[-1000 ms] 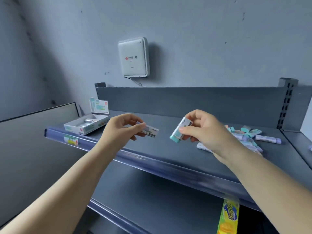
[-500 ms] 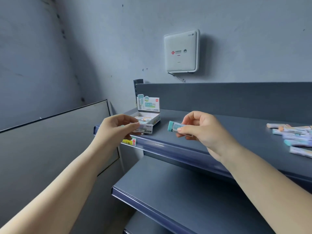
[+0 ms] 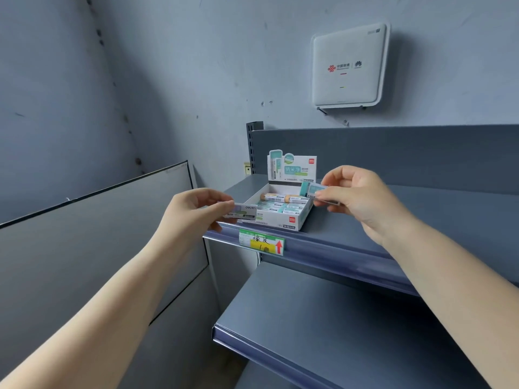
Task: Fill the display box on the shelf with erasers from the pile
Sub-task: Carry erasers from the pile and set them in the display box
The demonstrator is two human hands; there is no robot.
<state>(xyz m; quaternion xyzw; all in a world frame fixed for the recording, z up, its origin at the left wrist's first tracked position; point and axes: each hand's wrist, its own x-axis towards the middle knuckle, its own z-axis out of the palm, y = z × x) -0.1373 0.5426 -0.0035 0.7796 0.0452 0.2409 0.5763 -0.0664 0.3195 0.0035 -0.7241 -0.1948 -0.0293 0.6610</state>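
Note:
The white display box (image 3: 292, 220) stands open at the left end of the upper shelf (image 3: 393, 214), its printed lid upright behind it. Several erasers lie inside it. My left hand (image 3: 193, 211) pinches a grey-sleeved eraser (image 3: 243, 210) just in front of the box's left front corner. My right hand (image 3: 362, 200) pinches a teal-tipped eraser (image 3: 311, 190) over the box's right rear edge. The pile of erasers is out of view.
A price label (image 3: 261, 244) with a red arrow sits on the shelf's front rail. A lower shelf (image 3: 323, 318) juts out beneath. A grey panel (image 3: 98, 234) stands at the left, and a white router (image 3: 348, 67) hangs on the wall above.
Both hands have carried their erasers leftward along the shelf to the display box. The view has swung left, so the pile has left the frame.

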